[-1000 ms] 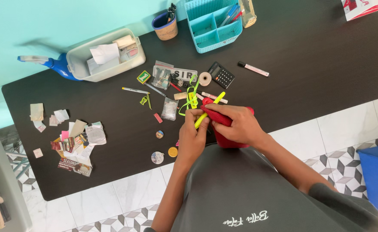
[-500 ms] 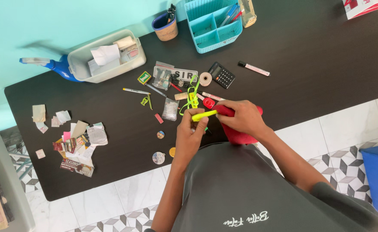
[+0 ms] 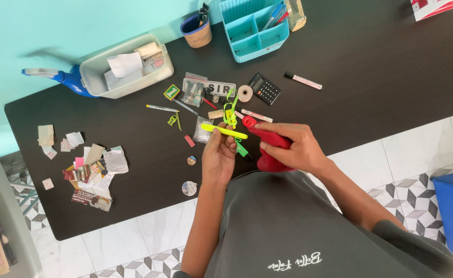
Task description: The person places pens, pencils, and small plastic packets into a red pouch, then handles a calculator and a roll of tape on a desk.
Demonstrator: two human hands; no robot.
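The left hand (image 3: pixel 218 157) pinches a slim neon-yellow highlighter pen (image 3: pixel 224 131) between thumb and fingertips, fingers curled closed round its middle, so the pen lies level just above the near edge of the long black tabletop (image 3: pixel 370 67). Just to the right of the pen, the right hand (image 3: pixel 293 148) is clenched on a red knitted fabric pouch (image 3: pixel 270 141), fingers wrapped over its top; whether the pouch mouth is open I cannot tell, since the hand covers it. The pen is gripped at one narrow spot with both ends free, so in my judgement it could pivot or slip and drop onto the clutter directly under it: a small clear plastic bag (image 3: pixel 203 131), a tangle of neon-green ribbon (image 3: pixel 230 109) just beyond the pen, and a red tape roll (image 3: pixel 249 121) touching the pouch. A fall there might knock small pieces off the near edge towards the tiled floor (image 3: pixel 381 159), because the pen sits close to that edge. The pouch is soft and partly hangs past the edge below the pen's level, so a loosened grip could let it sag or spill whatever it holds. Beyond the pen, a black calculator (image 3: pixel 264 88) and a white marker (image 3: pixel 302 81) lie well apart from both hands and look safe.
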